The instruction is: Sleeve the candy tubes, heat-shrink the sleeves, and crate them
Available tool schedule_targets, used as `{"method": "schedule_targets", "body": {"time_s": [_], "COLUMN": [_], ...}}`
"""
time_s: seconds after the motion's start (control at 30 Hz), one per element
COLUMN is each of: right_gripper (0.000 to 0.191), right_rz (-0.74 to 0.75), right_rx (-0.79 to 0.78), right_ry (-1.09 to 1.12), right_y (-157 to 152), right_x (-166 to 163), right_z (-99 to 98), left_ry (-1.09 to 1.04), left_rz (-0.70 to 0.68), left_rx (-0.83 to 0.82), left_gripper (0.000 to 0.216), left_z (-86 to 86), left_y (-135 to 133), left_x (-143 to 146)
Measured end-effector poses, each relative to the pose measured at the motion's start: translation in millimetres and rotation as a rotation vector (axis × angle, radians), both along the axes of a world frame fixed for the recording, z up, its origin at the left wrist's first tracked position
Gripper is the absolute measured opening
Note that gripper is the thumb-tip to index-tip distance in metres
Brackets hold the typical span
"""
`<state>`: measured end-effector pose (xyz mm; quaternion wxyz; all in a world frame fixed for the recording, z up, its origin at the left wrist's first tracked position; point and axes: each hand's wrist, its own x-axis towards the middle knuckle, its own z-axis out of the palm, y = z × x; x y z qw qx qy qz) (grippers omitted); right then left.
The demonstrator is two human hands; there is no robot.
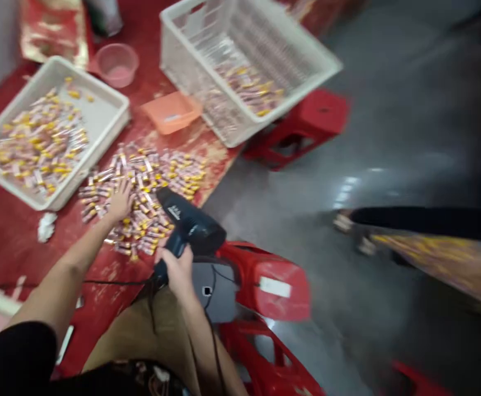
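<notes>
"Red table [9, 250], plenty on it. Where are the tubes [145, 214]?"

"Loose beneath the person's left hand [121, 199], which lies spread, fingers unclenched. The right hand [178, 265] grasps a hair dryer [197, 225], pointed over them."

"How far along?"

"Partway, seemingly: many sit in the tray [105, 102] beyond the left hand, more in the crate [182, 63] farther off to its right, while these lie out loose."

The light in here falls dim and soft over the red table [5, 242], with white glare pooling on the grey floor [364, 132] well off its right edge, faint glints on the packets [143, 170] near that edge, and smeary blur softening the crate [178, 60] toward the table's far end.
</notes>
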<state>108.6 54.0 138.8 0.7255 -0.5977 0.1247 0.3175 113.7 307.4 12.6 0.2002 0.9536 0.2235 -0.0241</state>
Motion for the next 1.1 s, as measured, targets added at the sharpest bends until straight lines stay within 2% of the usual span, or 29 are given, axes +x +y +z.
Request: {"method": "schedule_targets", "body": {"time_s": [0.07, 0.13, 0.23, 0.33, 0.43, 0.57, 0.67, 0.77, 0.93, 1.1], "right_gripper": [0.029, 0.036, 0.044, 0.050, 0.053, 0.051, 0.050, 0.050, 0.045, 0.042], "right_rz": [0.062, 0.051, -0.162, -0.393, -0.523, -0.511, -0.458, -0.435, -0.403, -0.283], "right_rx": [0.048, 0.077, 0.064, 0.014, -0.012, -0.004, 0.019, 0.054, 0.105, 0.126], "right_ry": [0.095, 0.134, 0.088, 0.075, 0.062, 0.042, 0.069, 0.105, 0.152, 0.133], "right_y": [7.0, 9.8, 1.7, -13.4, -25.0, -25.1, -17.0, -8.0, 2.0, 8.7], "right_x": [6.4, 7.5, 0.6, -6.5, -2.4, 17.2, 30.0, 37.8, 49.9, 58.1], "right_z": [-11.9, -17.0, -13.6, -7.7, -7.3, -19.7, -34.6, -47.4, -58.5, -60.6], "left_ry": [-0.020, -0.034, -0.134, -0.256, -0.294, -0.229, -0.137, -0.152, -0.308, -0.542], "left_rz": [0.076, 0.104, 0.030, -0.161, -0.419, -0.663, -0.689, -0.650, -0.544, -0.182], "left_rx": [0.021, 0.032, 0.001, -0.030, -0.011, 0.042, 0.060, 0.046, -0.098, -0.241], "left_gripper": [0.065, 0.068, 0.071, 0.068, 0.064, 0.062, 0.054, 0.044, 0.043, 0.050], "left_z": [-17.2, -29.1, -36.3, -37.5, -39.0, -49.8, -63.4, -74.4, -79.5, -72.7], "left_y": [17.2, 23.7, 13.8, -16.4, -59.0, -100.9, -99.7, -71.6, -9.4, 25.3], "left_x": [-11.8, -20.4, -9.4, 38.5, 110.1, 191.2, 214.5, 209.4, 168.8, 106.8]}}
